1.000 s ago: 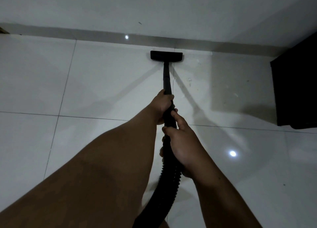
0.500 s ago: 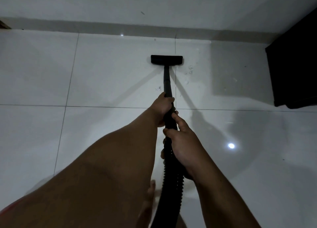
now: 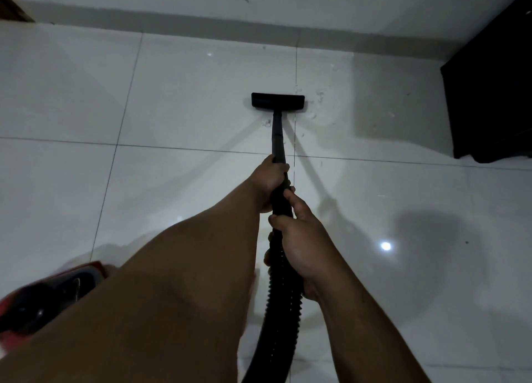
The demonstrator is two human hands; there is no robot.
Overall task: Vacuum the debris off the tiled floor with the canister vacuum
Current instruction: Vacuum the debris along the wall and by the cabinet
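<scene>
Head view, looking down: ribbed black hose runs up between the forearms, red canister vacuum at the lower left on the tiled floor. Right hand wraps the hose end, left hand grips the black wand just beyond it. Out ahead, the flat floor nozzle sits on the tiles, pale debris scattered just beside its right end. Dark cabinet stands far right by the wall.
</scene>
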